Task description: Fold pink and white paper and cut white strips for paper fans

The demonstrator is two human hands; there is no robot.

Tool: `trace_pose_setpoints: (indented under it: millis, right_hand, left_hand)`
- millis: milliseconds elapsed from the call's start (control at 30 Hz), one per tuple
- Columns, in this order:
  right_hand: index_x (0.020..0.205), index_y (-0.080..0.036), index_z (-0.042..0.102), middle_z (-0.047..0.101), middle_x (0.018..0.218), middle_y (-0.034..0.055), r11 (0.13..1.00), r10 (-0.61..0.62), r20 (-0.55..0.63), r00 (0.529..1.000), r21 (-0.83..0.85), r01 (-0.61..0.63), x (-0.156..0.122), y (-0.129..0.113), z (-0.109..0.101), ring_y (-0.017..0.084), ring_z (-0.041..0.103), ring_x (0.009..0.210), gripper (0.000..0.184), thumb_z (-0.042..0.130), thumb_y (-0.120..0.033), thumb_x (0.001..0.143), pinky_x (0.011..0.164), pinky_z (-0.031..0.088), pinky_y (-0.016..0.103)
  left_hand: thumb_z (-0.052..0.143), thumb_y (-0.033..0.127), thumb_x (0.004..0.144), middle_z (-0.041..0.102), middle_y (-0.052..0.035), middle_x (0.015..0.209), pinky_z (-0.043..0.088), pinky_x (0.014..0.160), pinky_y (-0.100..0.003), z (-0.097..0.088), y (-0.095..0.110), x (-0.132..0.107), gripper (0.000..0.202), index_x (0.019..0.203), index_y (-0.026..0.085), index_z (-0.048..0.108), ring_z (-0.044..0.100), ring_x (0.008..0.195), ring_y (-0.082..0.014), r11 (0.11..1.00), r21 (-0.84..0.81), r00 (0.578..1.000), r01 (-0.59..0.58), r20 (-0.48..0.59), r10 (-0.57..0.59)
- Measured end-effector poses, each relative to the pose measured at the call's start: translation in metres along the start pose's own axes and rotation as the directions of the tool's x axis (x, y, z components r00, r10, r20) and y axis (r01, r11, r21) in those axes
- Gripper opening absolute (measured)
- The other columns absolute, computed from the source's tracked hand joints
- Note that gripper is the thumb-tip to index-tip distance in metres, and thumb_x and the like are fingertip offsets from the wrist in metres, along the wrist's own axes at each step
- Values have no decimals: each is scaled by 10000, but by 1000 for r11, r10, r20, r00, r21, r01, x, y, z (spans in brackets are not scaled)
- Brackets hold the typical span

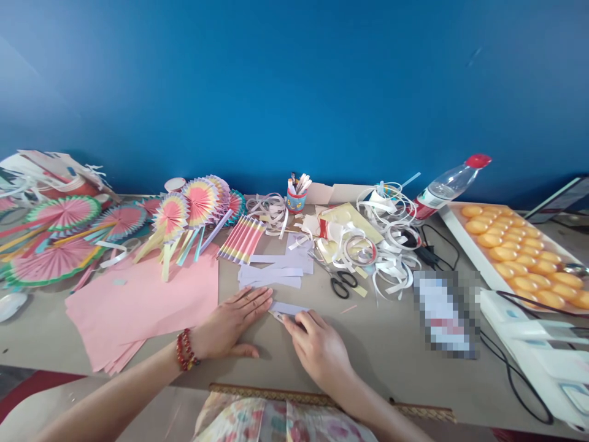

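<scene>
My left hand lies flat on the table with its fingers stretched out, the fingertips at the left end of a lavender paper strip. Curled at the strip's lower edge, my right hand has a small whitish, pointed thing at its index fingertip; most of that thing is hidden. Just beyond my hands are several more lavender strips, loosely overlapping. Behind them lies a pleated paper piece striped pink, yellow and purple. Black-handled scissors rest to the right of the strips.
Pink paper sheets and several folded paper fans fill the left side. Curled white strips heap up at right, near a red-capped bottle, a tray of yellow ovals and black cables. A pen cup stands behind.
</scene>
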State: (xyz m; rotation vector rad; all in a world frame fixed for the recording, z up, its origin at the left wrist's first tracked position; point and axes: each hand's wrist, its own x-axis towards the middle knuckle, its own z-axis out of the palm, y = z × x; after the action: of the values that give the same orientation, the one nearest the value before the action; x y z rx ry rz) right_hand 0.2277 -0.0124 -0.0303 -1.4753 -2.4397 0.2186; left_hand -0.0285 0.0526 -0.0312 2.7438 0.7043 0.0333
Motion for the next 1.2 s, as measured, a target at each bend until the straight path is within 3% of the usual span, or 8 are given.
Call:
trace_pose_setpoints:
  millis: [233, 333, 533, 767, 1200]
  right_hand:
    - [1197, -246, 654, 625, 894, 50, 998, -28, 4, 1000, 55, 28, 0, 10, -1, 167, 577, 812, 368, 502, -99, 897, 683, 454, 254]
    - [1205, -245, 654, 624, 888, 50, 995, -58, 32, 998, 78, 55, 1, 14, -4, 175, 579, 829, 363, 504, -116, 901, 683, 454, 258]
    - [1200, -257, 658, 612, 864, 40, 987, -123, 92, 988, 115, 112, 0, 21, -10, 165, 567, 831, 351, 487, -133, 920, 718, 453, 248]
    - [1184, -244, 663, 603, 862, 44, 983, -160, 90, 983, 111, 150, 2, 23, -11, 170, 557, 821, 325, 450, -161, 952, 710, 440, 258]
    - [1204, -232, 654, 630, 862, 51, 985, -146, 113, 983, 105, 135, 2, 13, -4, 174, 569, 821, 356, 474, -133, 914, 701, 446, 252]
  left_hand:
    - [417, 697, 891, 168, -99, 1604, 96, 1207, -458, -5, -1, -11, 926, 1557, 210, -2, 204, 1464, -287, 998, 45, 998, 54, -18, -53]
    - [399, 719, 881, 142, -114, 1606, 71, 1208, -443, -1, 8, -15, 957, 1556, 179, -13, 188, 1468, -282, 995, 67, 998, 70, 4, -70]
    - [344, 730, 889, 177, -128, 1595, -50, 1186, -515, 11, 30, -23, 949, 1554, 163, -26, 208, 1455, -316, 981, 113, 987, 158, -54, -152]
    - [347, 745, 879, 179, -113, 1598, 32, 1199, -496, 8, 25, -24, 960, 1555, 180, -34, 225, 1451, -312, 993, 64, 995, 104, -16, -103]
    - [367, 759, 862, 138, -118, 1604, 58, 1202, -494, 11, 23, -24, 994, 1556, 168, -28, 190, 1462, -323, 995, 37, 995, 95, -16, -94]
